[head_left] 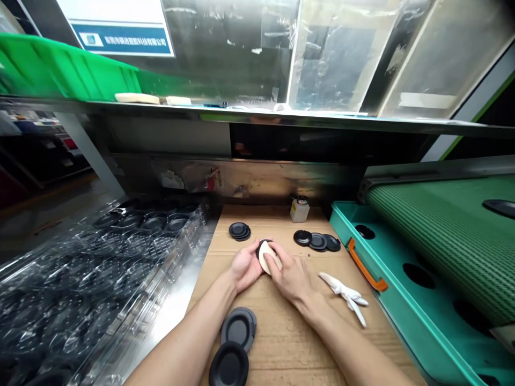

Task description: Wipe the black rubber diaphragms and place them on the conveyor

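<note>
Over the cardboard (289, 332), my left hand (244, 268) grips a black round disc (262, 245), mostly covered from view. My right hand (293, 276) pinches a white round pad (266, 256) and presses it against the disc's face. Just beyond my hands lie a small stack of black round parts (239, 230) and, to the right, a spread row of them (317, 241). Closer to me, beside my left forearm, a few larger black discs (229, 364) overlap. A white glove (344, 294) lies to the right of my right hand.
Clear plastic trays (120, 273) holding black parts stand at left. A small white bottle (300, 209) is at the back. At right are a teal bin (386, 257) with an orange handle and a green conveyor belt (450, 214). A metal shelf (249, 113) crosses above.
</note>
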{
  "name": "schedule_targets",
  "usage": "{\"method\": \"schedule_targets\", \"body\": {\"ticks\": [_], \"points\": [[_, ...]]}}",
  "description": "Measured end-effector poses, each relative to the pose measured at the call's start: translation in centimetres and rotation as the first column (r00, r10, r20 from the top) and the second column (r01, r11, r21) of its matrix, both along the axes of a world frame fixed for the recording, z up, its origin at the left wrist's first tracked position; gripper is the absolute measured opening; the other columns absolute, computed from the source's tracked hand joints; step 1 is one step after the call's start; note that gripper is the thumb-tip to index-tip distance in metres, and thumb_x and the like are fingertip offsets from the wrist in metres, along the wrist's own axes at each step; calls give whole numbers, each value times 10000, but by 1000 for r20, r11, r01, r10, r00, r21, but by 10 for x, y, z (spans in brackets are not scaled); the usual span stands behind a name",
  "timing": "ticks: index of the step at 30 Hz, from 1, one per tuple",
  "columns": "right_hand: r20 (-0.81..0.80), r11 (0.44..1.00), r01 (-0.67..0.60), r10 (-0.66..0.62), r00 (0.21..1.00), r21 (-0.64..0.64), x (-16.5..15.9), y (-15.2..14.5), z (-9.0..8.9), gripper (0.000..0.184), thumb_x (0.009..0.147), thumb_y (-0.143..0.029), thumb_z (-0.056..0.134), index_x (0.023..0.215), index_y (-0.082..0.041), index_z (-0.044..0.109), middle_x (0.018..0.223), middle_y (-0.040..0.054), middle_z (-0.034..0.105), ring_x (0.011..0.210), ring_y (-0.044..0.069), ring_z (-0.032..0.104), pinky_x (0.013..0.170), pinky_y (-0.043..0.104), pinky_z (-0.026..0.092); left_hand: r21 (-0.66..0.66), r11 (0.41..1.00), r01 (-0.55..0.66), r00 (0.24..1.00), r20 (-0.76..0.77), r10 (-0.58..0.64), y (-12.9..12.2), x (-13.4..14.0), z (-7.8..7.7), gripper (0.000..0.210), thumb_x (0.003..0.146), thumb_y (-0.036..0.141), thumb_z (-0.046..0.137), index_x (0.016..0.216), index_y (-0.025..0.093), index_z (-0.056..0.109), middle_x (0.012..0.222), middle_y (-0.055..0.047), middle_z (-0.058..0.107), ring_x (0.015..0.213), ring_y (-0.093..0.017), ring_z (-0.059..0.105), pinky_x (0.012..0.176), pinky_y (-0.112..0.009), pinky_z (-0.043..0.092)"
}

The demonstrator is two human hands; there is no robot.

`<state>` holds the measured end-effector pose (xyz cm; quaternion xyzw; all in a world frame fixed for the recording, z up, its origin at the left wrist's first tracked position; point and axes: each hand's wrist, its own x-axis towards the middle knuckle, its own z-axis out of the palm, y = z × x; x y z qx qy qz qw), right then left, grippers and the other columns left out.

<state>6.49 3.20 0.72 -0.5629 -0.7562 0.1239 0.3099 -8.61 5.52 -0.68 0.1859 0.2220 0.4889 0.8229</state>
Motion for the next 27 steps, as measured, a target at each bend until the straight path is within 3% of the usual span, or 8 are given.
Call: {"method": "schedule_targets", "body": {"ticks": [2,5,8,12,17,20,27], "points": [[127,996,85,-88,988,31,1,-1,-2,398,949,-453,445,1313,-321,535,931,59,733,762,230,683,674,287,452,13,1000,-2,1000,-30,2,-1,2,0,271,951,253,457,1094,92,620,1155,-185,644,1095,-275,614,981,-464,470],[185,972,219,-231,955,84,2,1,-3,407,971,-441,395,1325,-286,523,915,82,728,755,239,679,668,296,445,38,999,-11,997,-81,14,-3,4,-1,260,947,247,471,1079,82,623,1139,-191,649,1069,-280,624,969,-495,473],[218,984,158,-173,960,85,-1,1,-2,420,972,-452,387,1345,-293,494,911,74,726,737,239,675,651,294,437,47,999,-14,994,-107,19,-3,4,0,243,944,247,486,1072,97,628,1106,-175,665,1036,-261,637,959,-476,484],[163,961,276,-278,947,33,0,2,2,412,979,-475,364,1318,-293,513,879,71,723,752,233,671,666,292,439,53,999,12,989,-148,-4,-2,5,1,283,949,300,485,1072,92,634,1106,-176,667,1025,-252,636,947,-473,492],[127,980,197,-193,973,-21,5,1,7,447,965,-542,343,1337,-360,512,913,62,719,802,242,671,724,325,462,94,995,37,976,-215,-16,-3,8,1,286,945,311,497,1086,105,636,1091,-172,675,985,-243,650,896,-438,526],[135,965,256,-246,960,-60,5,2,6,488,959,-573,320,1350,-360,520,906,97,714,807,271,669,735,365,469,115,992,46,964,-264,-14,-5,9,1,270,934,293,518,1064,91,641,1068,-186,679,959,-266,660,858,-468,542],[79,969,247,-243,967,-32,5,4,-1,458,964,-521,354,1347,-346,532,926,103,721,811,274,674,734,361,478,76,997,-26,978,-206,41,-5,8,2,250,935,259,513,1049,74,636,1095,-196,668,1019,-274,648,919,-471,520]]}}
